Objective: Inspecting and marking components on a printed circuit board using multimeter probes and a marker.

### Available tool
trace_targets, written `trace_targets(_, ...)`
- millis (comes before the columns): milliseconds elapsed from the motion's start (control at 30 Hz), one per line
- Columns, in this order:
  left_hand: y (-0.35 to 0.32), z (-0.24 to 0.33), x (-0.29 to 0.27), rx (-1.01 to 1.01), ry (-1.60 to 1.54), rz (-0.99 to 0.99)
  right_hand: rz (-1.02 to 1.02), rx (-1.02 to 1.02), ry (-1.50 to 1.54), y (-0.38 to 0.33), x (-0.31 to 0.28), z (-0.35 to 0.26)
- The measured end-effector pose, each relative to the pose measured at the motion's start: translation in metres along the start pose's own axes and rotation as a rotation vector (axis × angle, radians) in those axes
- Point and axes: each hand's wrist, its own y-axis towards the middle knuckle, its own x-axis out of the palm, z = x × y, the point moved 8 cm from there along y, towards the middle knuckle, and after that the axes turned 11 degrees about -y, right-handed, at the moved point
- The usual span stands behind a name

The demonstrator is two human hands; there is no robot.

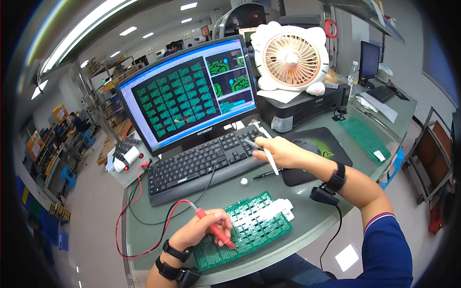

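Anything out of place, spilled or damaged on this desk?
No spill or obvious damage shows. Slightly odd: a small white cap-like piece lies loose between the keyboard and the green circuit-board panel, and a cat-shaped fan perches on the black printer.

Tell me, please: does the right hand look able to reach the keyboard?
Probably yes: the right hand is beside the keyboard and nothing visible blocks it, though it holds a white pen-like tool.

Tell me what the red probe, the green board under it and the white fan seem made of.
Red probe: probably hard moulded plastic, fairly smooth, judging by its even colour. Green board: likely glossy coated circuit laminate; its rows of small shiny spots suggest metal. White fan: apparently smooth plastic, going by its rounded, evenly coloured shell.
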Motion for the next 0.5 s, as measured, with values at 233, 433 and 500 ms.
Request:
trace_targets(233, 0.000, 0.018, -0.040, 0.154, -0.008, 0.208, -0.085, -0.038, -0.192, 0.030, 0.028, 0.009)
trace_targets(433, -0.018, 0.043, -0.097, 0.571, 0.241, 0.591, -0.121, -0.033, -0.118, 0.034, 0.028, 0.010)
trace_targets(500, -0.019, 0.043, -0.104, 0.571, 0.294, 0.584, 0.026, -0.039, 0.077, 0.035, 0.026, 0.019)
